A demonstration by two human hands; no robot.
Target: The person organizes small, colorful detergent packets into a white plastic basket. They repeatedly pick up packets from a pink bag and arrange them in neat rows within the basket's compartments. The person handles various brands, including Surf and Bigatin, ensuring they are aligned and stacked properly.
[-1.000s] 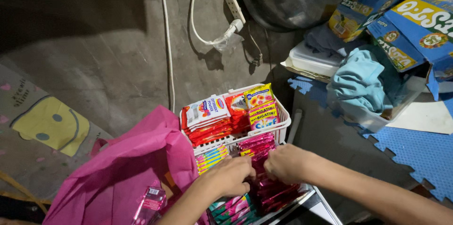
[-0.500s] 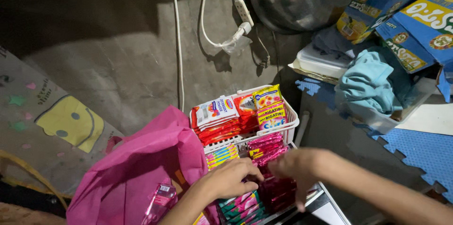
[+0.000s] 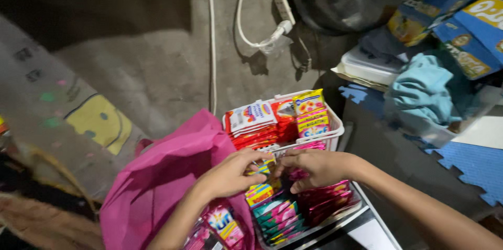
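Over white basket [image 3: 335,130], left hand [image 3: 230,174], right hand [image 3: 314,167], fingers curled on sachets [image 3: 262,193]

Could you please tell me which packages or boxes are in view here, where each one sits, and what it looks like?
Red and white sachets: stacked at the far left of the white basket.
Yellow sachets: far right of the basket.
Magenta sachets: near side, under the right hand.
Teal-green sachets: below the left hand.
Blue cartons: upper right.
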